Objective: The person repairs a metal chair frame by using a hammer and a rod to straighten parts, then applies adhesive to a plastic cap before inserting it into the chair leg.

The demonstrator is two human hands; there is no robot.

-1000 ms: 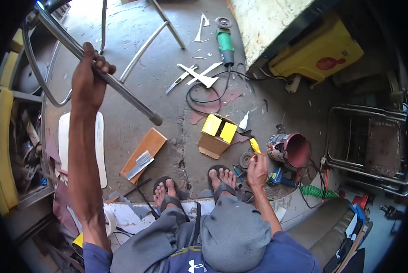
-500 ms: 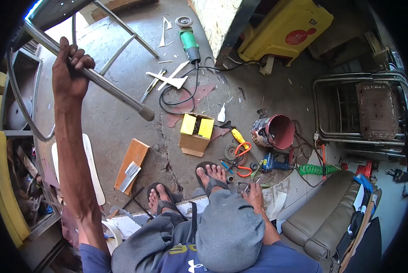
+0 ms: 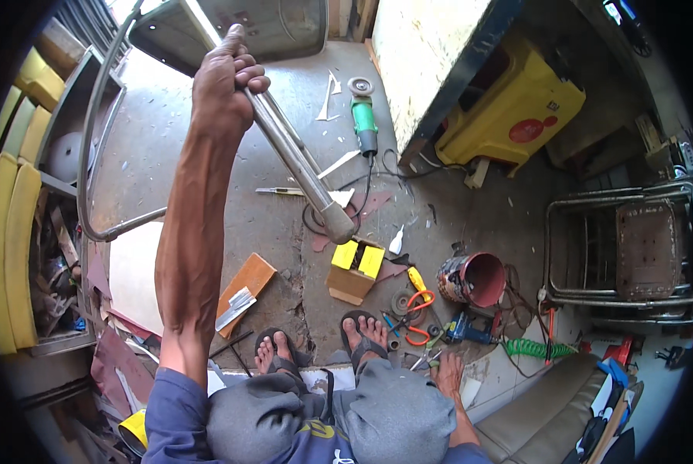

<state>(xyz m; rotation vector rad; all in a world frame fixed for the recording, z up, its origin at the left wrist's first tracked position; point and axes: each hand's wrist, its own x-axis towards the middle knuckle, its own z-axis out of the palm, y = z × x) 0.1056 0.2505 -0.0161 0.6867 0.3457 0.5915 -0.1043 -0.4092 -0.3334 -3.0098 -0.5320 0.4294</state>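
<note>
My left hand (image 3: 226, 81) is closed around a steel tube (image 3: 292, 162) of a metal chair frame (image 3: 91, 185), tilted, with a capped foot (image 3: 337, 220) above the yellow-topped cardboard box (image 3: 354, 274) and a dark seat plate (image 3: 226, 35) at the top. My right hand (image 3: 447, 373) is down at the lower right, fingers extended among small floor tools, just below orange-handled scissors (image 3: 417, 335), a blue power tool (image 3: 470, 329) and a yellow-handled tool (image 3: 417, 280).
A green angle grinder (image 3: 364, 120) with its cord lies ahead. A paint bucket (image 3: 485, 278), stacked chair frames (image 3: 646, 247) and a padded cushion (image 3: 532, 410) are on the right. A wooden plank (image 3: 250, 282) lies near my feet; yellow foam pads (image 3: 18, 255) stand left.
My left hand and the chair frame have swung rightward, showing the seat plate. My right hand has moved down from beside the yellow-handled tool to lower among the small tools.
</note>
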